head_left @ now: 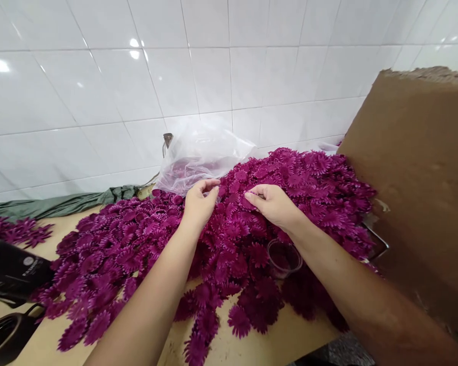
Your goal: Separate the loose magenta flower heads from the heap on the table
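Observation:
A large heap of purple artificial flower heads [137, 244] with toothed petals spreads over the table below both hands. Above the middle of the heap is my left hand [200, 201], its thumb and forefinger bent towards each other; anything between them is too small to make out. Facing it a short way to the right, my right hand [275, 204] is closed in a pinch, with a purple flower piece [251, 203] showing at its fingertips. Below the right wrist, a clear round plastic tub [284, 259] sits among the flowers.
Behind the heap, a clear plastic bag [206, 152] leans near the white tiled wall [213, 76]. A tall cardboard sheet [420, 178] stands at the right. At the left lie a black pouch [17, 267], a dark mug [7, 335] and green cloth [68, 203].

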Available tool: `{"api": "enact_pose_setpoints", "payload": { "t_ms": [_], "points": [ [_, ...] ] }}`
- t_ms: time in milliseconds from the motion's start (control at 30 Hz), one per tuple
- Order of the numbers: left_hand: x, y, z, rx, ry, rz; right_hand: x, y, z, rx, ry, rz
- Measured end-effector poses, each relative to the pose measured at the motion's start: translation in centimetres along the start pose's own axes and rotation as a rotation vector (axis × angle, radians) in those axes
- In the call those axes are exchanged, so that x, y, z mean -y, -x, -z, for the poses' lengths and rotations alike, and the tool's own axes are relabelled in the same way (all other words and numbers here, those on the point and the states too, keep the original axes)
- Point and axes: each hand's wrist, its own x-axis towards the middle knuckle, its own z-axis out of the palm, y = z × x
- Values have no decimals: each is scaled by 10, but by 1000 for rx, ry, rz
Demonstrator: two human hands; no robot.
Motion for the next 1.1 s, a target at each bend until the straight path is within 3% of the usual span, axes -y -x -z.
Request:
{"api": "enact_pose_setpoints", "payload": {
  "t_ms": [133,233,433,567,700,767,900,1100],
  "points": [
    [-11,12,-2,128,-6,-55,-4,-17,-10,-56,33,12],
    [-13,14,-10,172,-48,-84,-4,-24,-18,-8,-15,4],
    [8,-1,-14,73,82,18,1,-18,-21,184,-114,-52],
    [22,-11,-4,-21,82,64,1,-14,-19,163,-75,-57],
    [18,-6,3,-68,24,45,-4,-15,-21,88,7,-37],
    [10,4,3,-19,22,7,-8,-17,-24,50,39,-25],
    [1,22,0,197,18,15,-11,-18,-32,10,40,-15],
    [12,20,-5,20,376,190,-1,-8,-35,180,-130,-36]
  ]
}}
